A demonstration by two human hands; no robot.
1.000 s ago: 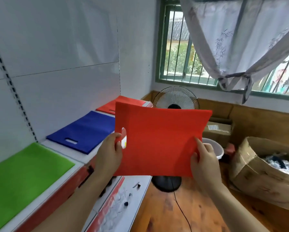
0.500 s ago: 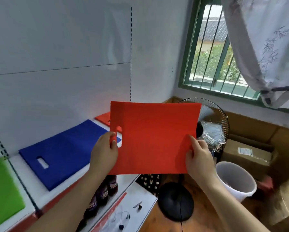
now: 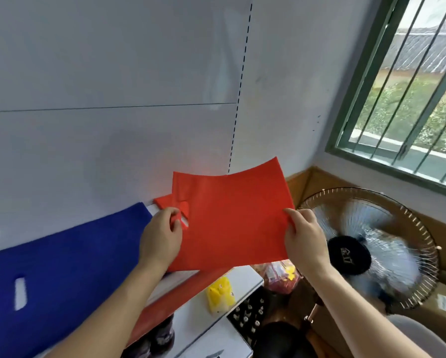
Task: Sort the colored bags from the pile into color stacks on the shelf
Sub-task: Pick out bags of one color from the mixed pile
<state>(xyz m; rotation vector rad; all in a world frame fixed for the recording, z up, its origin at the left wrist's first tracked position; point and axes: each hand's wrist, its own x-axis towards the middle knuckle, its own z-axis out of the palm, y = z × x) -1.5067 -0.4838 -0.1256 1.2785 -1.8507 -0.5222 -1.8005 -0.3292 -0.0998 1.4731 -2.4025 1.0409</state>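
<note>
Head view: we find both hands raised before a white shelf backing panel [image 3: 108, 73], holding one red bag [image 3: 232, 218] between them. The left hand [image 3: 161, 237] pinches the bag's left edge beside its cut-out handle slot, thumb on the near face and fingers curled behind. The right hand [image 3: 306, 240] grasps the bag's right edge, thumb laid on the near face, the other fingers hidden behind the fabric. The bag is held in the air, tilted, its upper right corner highest, over the far end of the shelf [image 3: 191, 277]. Behind its left edge we note a corner of another red bag [image 3: 165, 201] lying flat on the shelf against the panel. To the left of that, a blue bag [image 3: 66, 275] lies flat on the same shelf, its handle slot toward the near left. We cannot tell how many bags lie in either stack.

Below the shelf edge we record a yellow object [image 3: 220, 293] on a lower white ledge, and dark bottles [image 3: 160, 334] beneath. On the right stands an electric fan [image 3: 379, 244], and above it a green-framed barred window [image 3: 408, 94]
</note>
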